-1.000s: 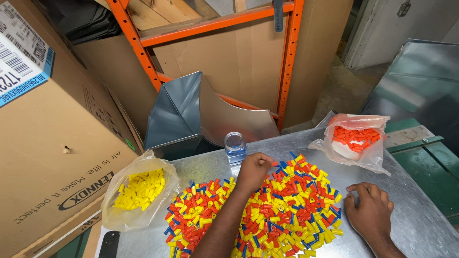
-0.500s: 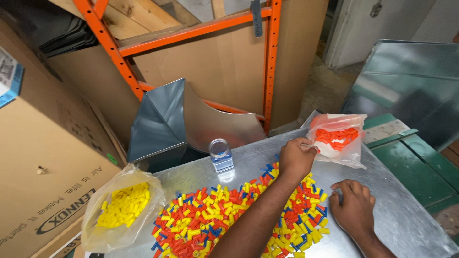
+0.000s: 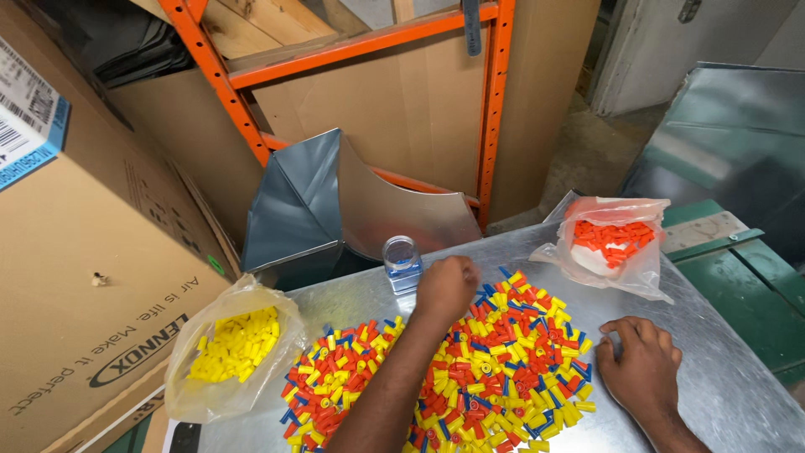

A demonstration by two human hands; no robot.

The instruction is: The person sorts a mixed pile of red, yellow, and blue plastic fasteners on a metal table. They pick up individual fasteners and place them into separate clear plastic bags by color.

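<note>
A pile of small yellow, red and blue plastic wire caps [image 3: 470, 369] lies spread on the metal table [image 3: 721, 386]. My left hand [image 3: 446, 289] rests at the pile's far edge, fingers curled under, right beside a small clear container with blue pieces [image 3: 402, 262]. Whether it holds any caps is hidden. My right hand [image 3: 639, 369] lies flat on the table just right of the pile, fingers apart and empty. A clear bag of orange-red caps [image 3: 612, 243] sits at the far right. A clear bag of yellow caps [image 3: 235, 348] sits at the left.
A bent sheet-metal duct piece [image 3: 335, 210] stands behind the table. A large cardboard box [image 3: 92, 277] fills the left side. Orange shelving uprights [image 3: 495, 109] and cardboard sheets stand at the back. A green metal surface [image 3: 746, 285] borders the table on the right.
My left hand reached to the orange-cap bag half a second ago and has come back left to the pile's far edge by the clear container. My right hand stayed flat beside the pile.
</note>
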